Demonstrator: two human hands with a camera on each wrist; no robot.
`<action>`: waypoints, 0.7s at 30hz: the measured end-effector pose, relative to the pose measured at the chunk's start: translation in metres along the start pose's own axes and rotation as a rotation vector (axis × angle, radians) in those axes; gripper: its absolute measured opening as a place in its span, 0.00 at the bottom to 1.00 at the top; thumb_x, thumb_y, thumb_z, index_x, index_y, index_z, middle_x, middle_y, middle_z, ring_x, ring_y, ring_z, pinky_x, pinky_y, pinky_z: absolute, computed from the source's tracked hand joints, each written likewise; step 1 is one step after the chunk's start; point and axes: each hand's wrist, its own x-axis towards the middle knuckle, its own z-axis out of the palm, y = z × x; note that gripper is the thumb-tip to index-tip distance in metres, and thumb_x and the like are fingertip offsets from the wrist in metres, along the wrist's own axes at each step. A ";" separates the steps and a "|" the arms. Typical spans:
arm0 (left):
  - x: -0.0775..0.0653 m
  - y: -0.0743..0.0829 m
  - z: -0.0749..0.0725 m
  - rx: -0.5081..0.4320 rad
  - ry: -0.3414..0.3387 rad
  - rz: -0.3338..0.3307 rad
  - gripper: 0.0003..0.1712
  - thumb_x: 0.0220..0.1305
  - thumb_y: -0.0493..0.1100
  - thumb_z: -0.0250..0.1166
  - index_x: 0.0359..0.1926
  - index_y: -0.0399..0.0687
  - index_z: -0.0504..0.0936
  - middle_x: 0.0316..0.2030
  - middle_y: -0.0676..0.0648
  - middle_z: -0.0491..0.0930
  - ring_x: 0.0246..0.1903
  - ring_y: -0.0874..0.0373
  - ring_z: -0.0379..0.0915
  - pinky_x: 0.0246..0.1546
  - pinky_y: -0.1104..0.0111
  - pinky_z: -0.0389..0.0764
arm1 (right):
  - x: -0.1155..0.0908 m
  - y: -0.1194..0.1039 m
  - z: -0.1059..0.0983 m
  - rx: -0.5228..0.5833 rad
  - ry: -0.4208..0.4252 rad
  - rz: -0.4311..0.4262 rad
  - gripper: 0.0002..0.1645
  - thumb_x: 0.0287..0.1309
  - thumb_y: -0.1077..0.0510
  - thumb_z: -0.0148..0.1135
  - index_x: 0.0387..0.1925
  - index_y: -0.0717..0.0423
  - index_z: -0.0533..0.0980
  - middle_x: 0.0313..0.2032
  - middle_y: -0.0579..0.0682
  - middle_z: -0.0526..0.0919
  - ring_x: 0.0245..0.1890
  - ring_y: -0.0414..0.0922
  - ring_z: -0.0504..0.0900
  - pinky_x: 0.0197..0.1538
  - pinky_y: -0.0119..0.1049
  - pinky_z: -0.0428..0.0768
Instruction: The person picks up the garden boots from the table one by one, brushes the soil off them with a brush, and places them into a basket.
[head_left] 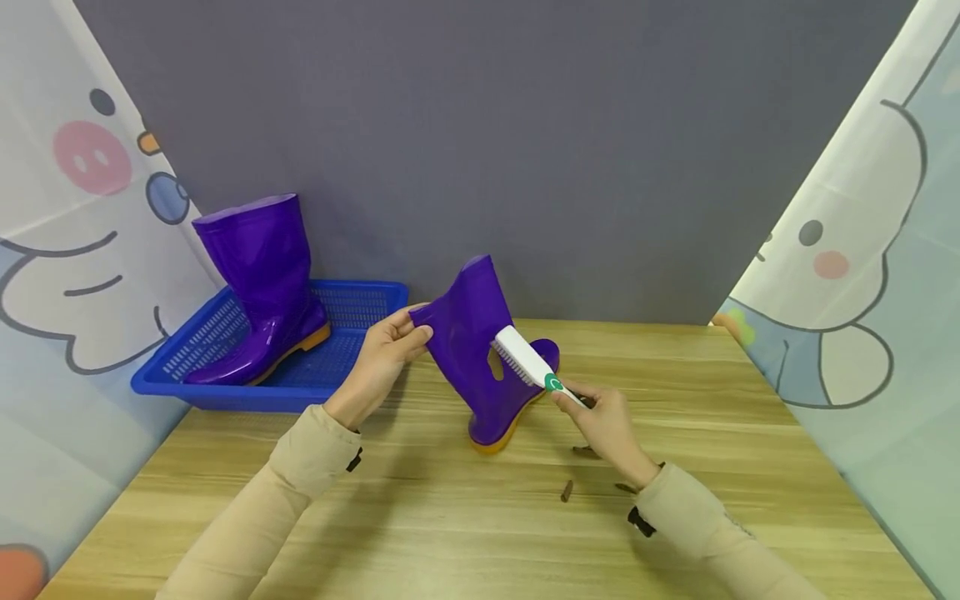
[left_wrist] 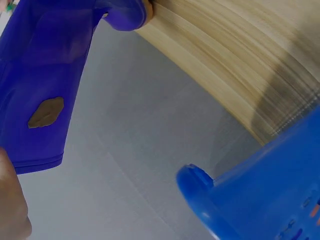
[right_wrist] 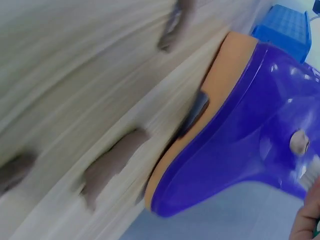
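Observation:
A purple rain boot (head_left: pixel 457 333) with an orange sole is tilted over the wooden table. My left hand (head_left: pixel 382 354) pinches the rim of its shaft between thumb and fingers. In my right hand (head_left: pixel 609 423) is the handle of a white scrubbing brush (head_left: pixel 527 357) with a green mark. Its bristles face the boot, beside a brown patch (head_left: pixel 496 364) near the ankle; contact is hard to tell. Another brown patch (left_wrist: pixel 46 112) shows on the shaft in the left wrist view. The right wrist view shows the boot's sole (right_wrist: pixel 227 70) side-on.
At the left, a blue plastic basket (head_left: pixel 161 388) holds a second purple boot (head_left: pixel 262 275), standing upright. Several brown scraps (head_left: pixel 566 491) lie on the table (head_left: pixel 450 533) near my right wrist. A grey panel (head_left: pixel 525 150) rises behind the table.

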 end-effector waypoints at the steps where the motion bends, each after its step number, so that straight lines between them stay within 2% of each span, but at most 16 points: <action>1: 0.000 0.000 0.001 -0.001 -0.006 0.004 0.22 0.65 0.40 0.55 0.60 0.42 0.68 0.46 0.53 0.80 0.43 0.64 0.77 0.47 0.69 0.78 | 0.001 -0.001 0.002 0.028 0.005 -0.002 0.17 0.53 0.57 0.65 0.43 0.63 0.80 0.37 0.59 0.84 0.18 0.33 0.67 0.18 0.25 0.67; 6: 0.001 0.004 0.009 0.009 -0.032 0.000 0.21 0.65 0.40 0.56 0.59 0.44 0.70 0.48 0.49 0.80 0.42 0.64 0.77 0.48 0.67 0.78 | 0.003 0.003 0.012 0.100 -0.001 -0.008 0.17 0.54 0.58 0.64 0.44 0.64 0.80 0.38 0.61 0.84 0.19 0.32 0.71 0.19 0.24 0.68; 10: 0.004 0.005 0.014 0.009 -0.062 -0.007 0.21 0.66 0.38 0.54 0.60 0.43 0.69 0.52 0.43 0.77 0.44 0.63 0.77 0.49 0.67 0.78 | 0.001 0.008 0.012 0.042 0.013 -0.005 0.13 0.50 0.63 0.66 0.40 0.65 0.81 0.34 0.60 0.84 0.15 0.32 0.66 0.16 0.24 0.65; 13: 0.007 0.006 0.015 0.002 -0.060 -0.009 0.21 0.66 0.37 0.53 0.60 0.41 0.68 0.53 0.41 0.76 0.44 0.63 0.76 0.50 0.66 0.77 | 0.001 0.007 0.011 -0.027 -0.019 -0.027 0.14 0.50 0.63 0.66 0.41 0.64 0.81 0.32 0.59 0.84 0.11 0.33 0.62 0.13 0.25 0.62; 16: 0.007 0.006 0.013 0.000 -0.044 -0.015 0.21 0.66 0.36 0.52 0.59 0.42 0.69 0.53 0.41 0.76 0.44 0.62 0.77 0.50 0.65 0.77 | 0.002 0.003 0.011 -0.066 -0.053 -0.036 0.15 0.50 0.61 0.66 0.42 0.63 0.81 0.29 0.57 0.83 0.10 0.34 0.60 0.11 0.26 0.61; 21: 0.006 0.003 0.007 0.013 -0.020 -0.026 0.21 0.66 0.37 0.53 0.59 0.44 0.69 0.50 0.44 0.78 0.44 0.63 0.77 0.51 0.64 0.76 | 0.001 -0.001 0.010 -0.084 -0.066 0.002 0.15 0.49 0.62 0.66 0.41 0.63 0.81 0.34 0.59 0.84 0.10 0.34 0.59 0.12 0.26 0.61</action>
